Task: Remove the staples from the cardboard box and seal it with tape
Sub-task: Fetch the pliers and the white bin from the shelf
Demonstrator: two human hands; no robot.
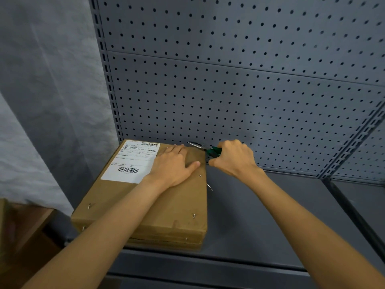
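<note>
Grey pegboard (250,90) backs the dark metal shelf (260,215) where your flat brown cardboard box (145,209) lies. Several staples (194,215) still stand in it and no tape shows, so you're early. Your left hand (175,165) presses flat on the lid, fingers straight; your right hand (233,157) grips green-handled pliers (205,149) at the far corner.
</note>
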